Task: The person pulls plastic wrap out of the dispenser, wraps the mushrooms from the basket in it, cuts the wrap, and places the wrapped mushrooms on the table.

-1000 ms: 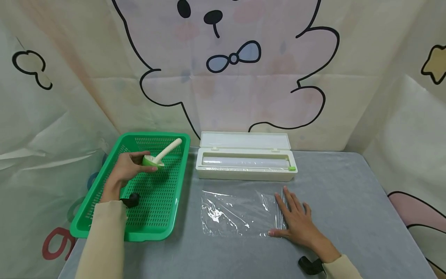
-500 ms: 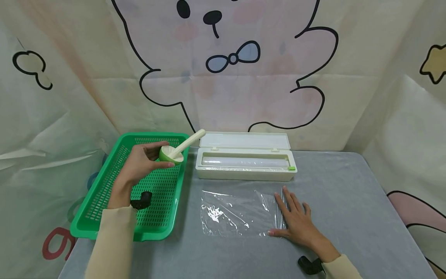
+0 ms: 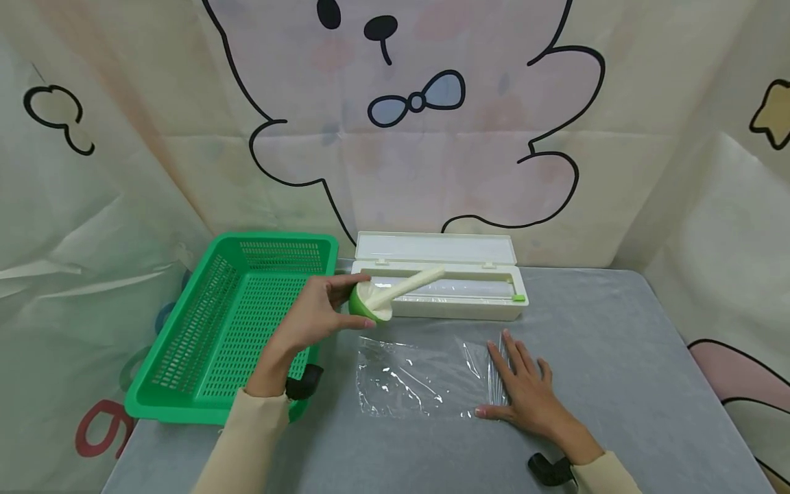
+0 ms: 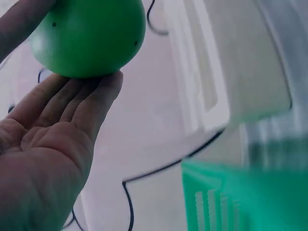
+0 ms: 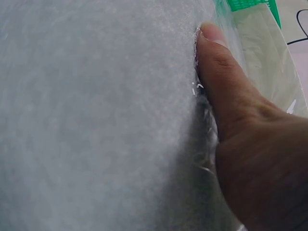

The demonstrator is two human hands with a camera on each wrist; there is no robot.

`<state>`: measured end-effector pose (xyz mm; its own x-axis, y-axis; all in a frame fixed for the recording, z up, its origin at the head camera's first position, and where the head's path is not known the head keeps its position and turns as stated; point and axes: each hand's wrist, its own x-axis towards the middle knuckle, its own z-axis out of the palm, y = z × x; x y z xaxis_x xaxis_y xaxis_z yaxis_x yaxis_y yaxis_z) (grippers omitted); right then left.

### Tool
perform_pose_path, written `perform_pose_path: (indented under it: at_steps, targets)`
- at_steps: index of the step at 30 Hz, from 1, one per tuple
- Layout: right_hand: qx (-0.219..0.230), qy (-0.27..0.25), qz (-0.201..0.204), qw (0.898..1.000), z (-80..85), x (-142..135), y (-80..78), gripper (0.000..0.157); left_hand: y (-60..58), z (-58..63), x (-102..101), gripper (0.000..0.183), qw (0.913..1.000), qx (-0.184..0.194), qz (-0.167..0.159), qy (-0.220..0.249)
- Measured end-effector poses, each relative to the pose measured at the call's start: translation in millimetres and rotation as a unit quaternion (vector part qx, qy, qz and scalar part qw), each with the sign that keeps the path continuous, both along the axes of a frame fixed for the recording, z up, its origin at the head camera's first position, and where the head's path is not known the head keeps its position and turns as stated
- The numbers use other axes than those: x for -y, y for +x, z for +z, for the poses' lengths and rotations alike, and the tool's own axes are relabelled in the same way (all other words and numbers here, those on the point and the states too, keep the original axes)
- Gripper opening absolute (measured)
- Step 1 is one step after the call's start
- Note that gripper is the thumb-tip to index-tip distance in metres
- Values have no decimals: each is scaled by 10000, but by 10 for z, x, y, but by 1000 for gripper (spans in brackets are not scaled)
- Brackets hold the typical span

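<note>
My left hand holds a small round green bowl, white inside, between thumb and fingers. A pale stick, like a pestle, slants up to the right out of the bowl. In the left wrist view the bowl's smooth green underside shows, with fingertips against it. The bowl is in front of the left end of the cling film dispenser, whose lid stands up. A sheet of cling film lies on the table; my right hand rests on its right end, fingers spread. The thumb touches the film's edge.
A green plastic basket with slotted walls stands at the left of the table. Grey cloth covers the tabletop. A printed curtain hangs behind and at both sides.
My left hand has carried the bowl and stick rightward, from over the basket to in front of the dispenser. The right hand and the film have stayed in place.
</note>
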<state>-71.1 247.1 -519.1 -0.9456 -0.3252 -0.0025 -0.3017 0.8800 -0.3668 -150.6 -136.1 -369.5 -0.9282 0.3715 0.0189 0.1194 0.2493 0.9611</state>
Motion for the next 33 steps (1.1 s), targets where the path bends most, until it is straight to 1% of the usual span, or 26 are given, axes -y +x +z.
perform_pose_path:
  at_steps: [3,7,10,13,16,19,22,25,28,33]
  targets:
    - [-18,-12,3,10000,-2,-3,3,120,44,-97,-186,70,9996,-52,-247,-124]
    - [-62,-36,22,10000,-25,-9,3,120,70,-313,-399,66,9981,-74,-584,-167]
    - [-141,-62,37,9999,-50,-13,0,119,88,-497,-528,65,9973,-68,-648,-339]
    - [-226,-91,60,9997,-75,-20,0,119,93,-669,-628,68,9955,-123,-585,-737]
    - [-230,-102,70,9997,-92,-25,1,119,86,-814,-707,70,9931,-47,-582,-1014]
    - [-168,-118,83,9998,-98,-32,2,119,81,-921,-763,72,9905,13,-630,-1219]
    - [-175,-152,104,9997,-86,-34,1,119,74,-995,-795,73,9878,6,-690,-1395]
    - [-192,-176,121,9996,-66,-41,1,119,63,-1041,-819,73,9850,-13,-702,-1579]
    - [-192,-152,130,9996,-48,-49,3,119,56,-1050,-841,73,9817,22,-672,-1780]
    - [-329,-219,226,9990,-27,-87,11,116,59,-1010,-882,72,9751,-71,-765,-2080]
